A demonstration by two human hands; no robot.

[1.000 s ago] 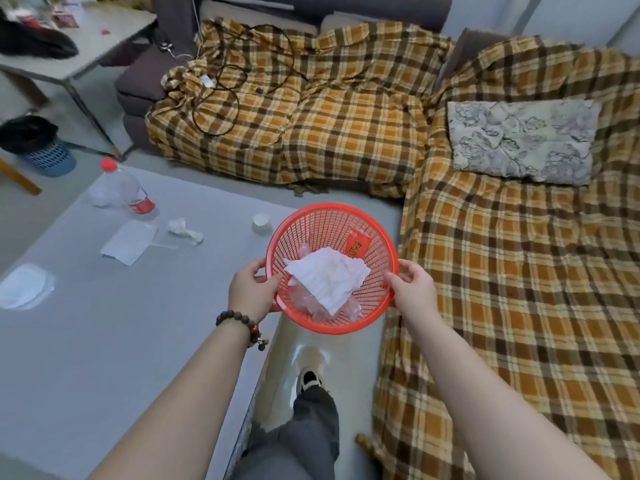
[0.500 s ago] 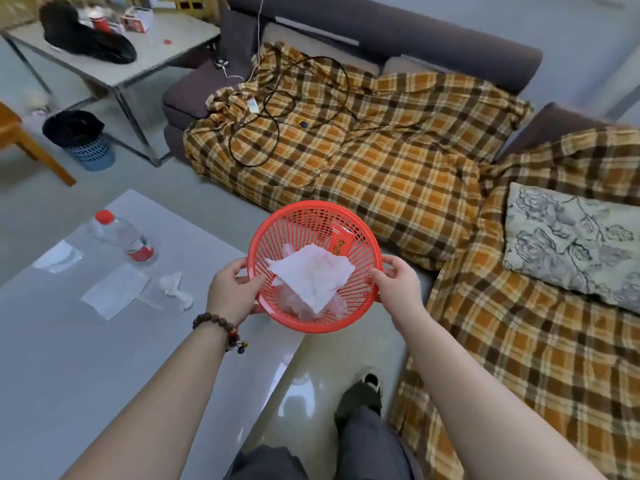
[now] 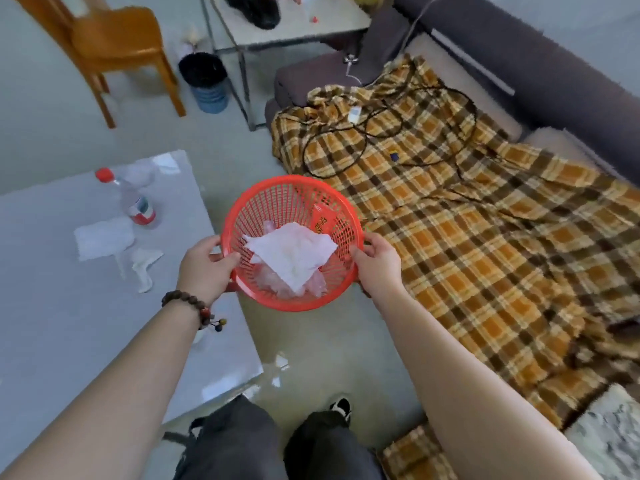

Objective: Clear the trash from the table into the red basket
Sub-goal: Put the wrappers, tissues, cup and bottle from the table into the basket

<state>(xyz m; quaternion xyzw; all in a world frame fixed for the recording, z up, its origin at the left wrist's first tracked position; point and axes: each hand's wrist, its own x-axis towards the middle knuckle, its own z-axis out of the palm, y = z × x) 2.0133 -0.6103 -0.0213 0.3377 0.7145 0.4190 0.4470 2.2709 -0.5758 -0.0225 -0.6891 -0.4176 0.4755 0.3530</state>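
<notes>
I hold the round red basket [image 3: 277, 202] in the air over the floor, just right of the grey table [image 3: 69, 323]. My left hand [image 3: 204, 268] grips its left rim and my right hand [image 3: 379, 268] grips its right rim. Inside lie a white tissue [image 3: 291, 254], crumpled clear plastic [image 3: 317, 289] and a small red packet [image 3: 322, 223]. On the table remain a clear bottle with a red cap [image 3: 133, 199], a flat white paper [image 3: 102, 239] and a crumpled tissue [image 3: 145, 266].
A sofa with an orange plaid blanket [image 3: 467, 220] and black cables [image 3: 353, 147] fills the right. At the back stand a wooden chair [image 3: 114, 50], a black-lined bin [image 3: 206, 81] and a side table [image 3: 287, 26]. My legs and shoe [image 3: 341, 407] are below.
The view has swung left and tilted down as I turn; the basket stays held in both hands, now beside the table's right edge. Chair and bin have come into view.
</notes>
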